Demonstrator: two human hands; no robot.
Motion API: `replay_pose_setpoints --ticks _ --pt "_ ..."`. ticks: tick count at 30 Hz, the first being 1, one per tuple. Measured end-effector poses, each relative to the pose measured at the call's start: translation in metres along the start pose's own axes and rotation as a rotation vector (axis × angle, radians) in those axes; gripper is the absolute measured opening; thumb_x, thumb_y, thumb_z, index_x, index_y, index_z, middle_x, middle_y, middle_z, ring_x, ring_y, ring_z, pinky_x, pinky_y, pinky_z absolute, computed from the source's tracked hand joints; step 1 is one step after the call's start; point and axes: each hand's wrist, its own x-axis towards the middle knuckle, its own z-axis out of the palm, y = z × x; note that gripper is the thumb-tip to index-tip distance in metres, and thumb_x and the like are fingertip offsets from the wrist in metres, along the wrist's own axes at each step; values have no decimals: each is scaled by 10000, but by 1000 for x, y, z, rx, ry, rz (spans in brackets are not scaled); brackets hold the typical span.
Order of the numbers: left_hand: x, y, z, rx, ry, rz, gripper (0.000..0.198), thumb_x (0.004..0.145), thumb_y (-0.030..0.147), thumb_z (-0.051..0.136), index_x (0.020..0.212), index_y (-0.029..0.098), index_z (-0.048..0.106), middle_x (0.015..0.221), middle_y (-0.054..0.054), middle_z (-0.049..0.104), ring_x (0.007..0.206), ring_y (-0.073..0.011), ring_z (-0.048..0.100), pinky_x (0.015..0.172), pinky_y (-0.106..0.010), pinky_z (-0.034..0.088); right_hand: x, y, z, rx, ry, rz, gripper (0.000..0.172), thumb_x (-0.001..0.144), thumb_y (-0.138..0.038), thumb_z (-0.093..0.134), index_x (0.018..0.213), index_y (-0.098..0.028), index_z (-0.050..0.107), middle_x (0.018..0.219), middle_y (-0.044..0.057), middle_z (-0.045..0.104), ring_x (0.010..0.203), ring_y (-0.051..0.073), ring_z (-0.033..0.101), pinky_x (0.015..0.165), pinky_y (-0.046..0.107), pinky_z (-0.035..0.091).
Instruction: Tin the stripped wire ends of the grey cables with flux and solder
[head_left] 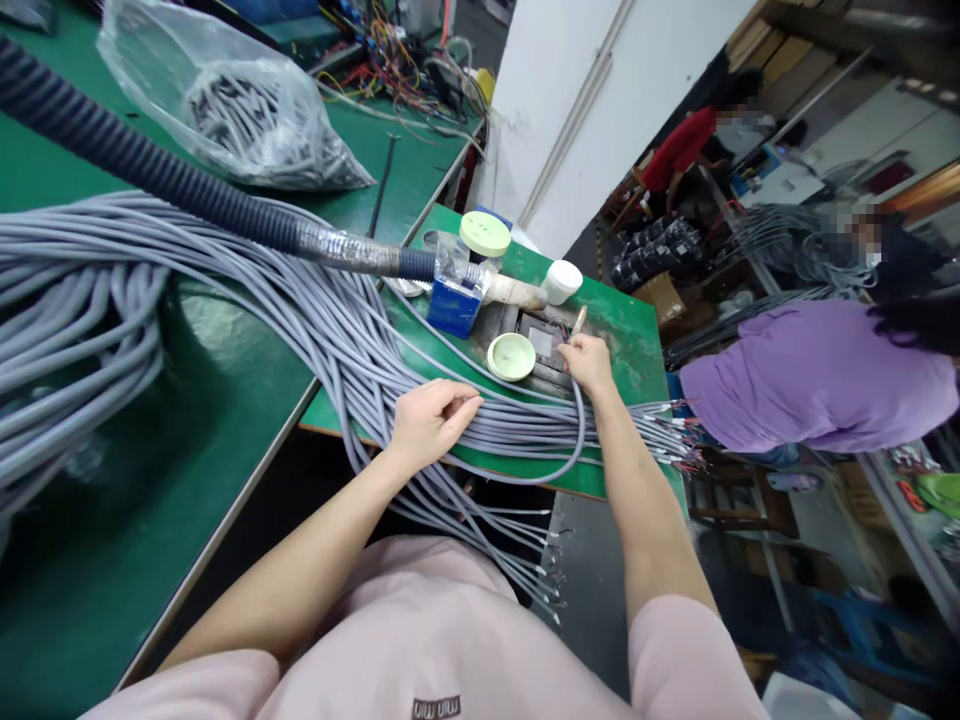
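Note:
My right hand (587,362) is closed, pinching a grey cable (580,425) close to its end. Thin wires show at the fingertips, beside a dark metal block with a silver square (541,342) in it. The held cable loops down and back to the left. My left hand (431,420) lies over a thick bundle of grey cables (517,425), its fingers curled and thumb against them; what they grip is hidden. A small pale green dish (511,357) sits just left of the silver square. Behind my right hand stands a tan stick-like piece (579,320).
A black corrugated hose (225,205) crosses from the left to a blue box (454,308). Behind are a pale-lidded jar (484,234) and a white cup (562,282). A clear bag of cable pieces (255,115) lies at upper left. A person in purple (817,375) is at right.

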Motion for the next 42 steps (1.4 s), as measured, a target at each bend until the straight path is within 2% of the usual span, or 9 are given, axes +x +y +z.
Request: replay_pose_setpoints --ticks 11,18,26,33,38,40,42 --pt "1 0 -1 42 48 163 143 861 257 597 786 168 681 606 11 626 531 -89 539 553 -207 416 20 1 10 -309 -41 -15 160 680 -248 528 571 -169 614 566 16 575 616 160 509 608 260 344" --pt "1 -1 -1 43 50 183 122 858 236 609 784 166 676 584 21 603 527 -85 534 541 -202 407 23 0 14 -405 -75 -11 189 700 -252 516 650 -166 676 672 63 655 672 183 557 637 268 371" --pt "1 -1 0 49 54 174 137 859 250 604 777 167 675 590 14 617 529 -92 544 544 -209 414 24 -1 13 -416 -87 -6 180 701 -238 519 647 -162 674 684 70 658 690 193 571 645 274 373" --pt "1 -2 0 50 51 163 126 858 253 607 790 175 679 594 18 615 543 -91 551 552 -208 415 22 -3 11 -331 -50 -15 144 663 -218 539 526 -181 566 575 35 592 635 176 537 617 270 358" --pt "1 -1 0 46 53 160 141 863 259 597 781 177 678 603 15 626 533 -91 547 544 -211 417 11 -10 -4 -200 -11 -41 222 712 -266 531 511 -199 466 485 -14 532 532 133 491 556 240 361" --pt "1 0 0 43 54 159 139 859 256 601 777 174 679 601 12 629 532 -93 549 546 -213 417 -2 -17 -13 -58 6 -65 246 742 -293 526 525 -201 454 453 -31 519 468 112 462 519 229 359" --pt "2 0 0 42 54 155 138 856 256 606 776 172 681 597 11 628 533 -94 550 547 -214 417 -20 -25 -22 181 20 -95 264 748 -306 552 527 -199 455 423 -44 506 414 93 422 476 218 339"
